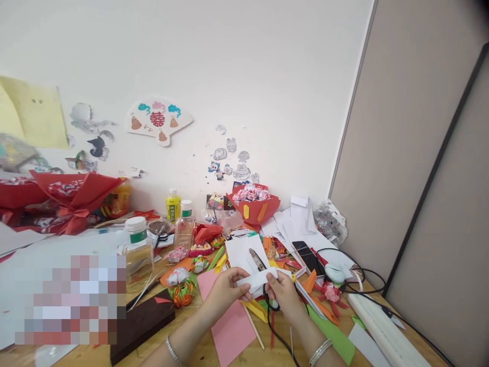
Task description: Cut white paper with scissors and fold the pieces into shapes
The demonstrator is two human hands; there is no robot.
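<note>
The left hand (229, 288) and right hand (284, 294) grip a white paper strip (257, 279) near opposite ends, fingers closed, above the desk (196, 329) and forward of its back edge. Pink paper (233, 336) lies below the left hand. A red bouquet (256, 211) stands along the back edge; a phone (307, 256) lies toward the right edge.

I'm seeing plain white on the paper strip (258, 279); a loose sheet (234, 334) is showing pink, the bouquet wrapper (254, 216) is glowing red with yellow patches (246, 211), and the wall fan (147, 122) is displaying teal and pink clouds (174, 109).
</note>
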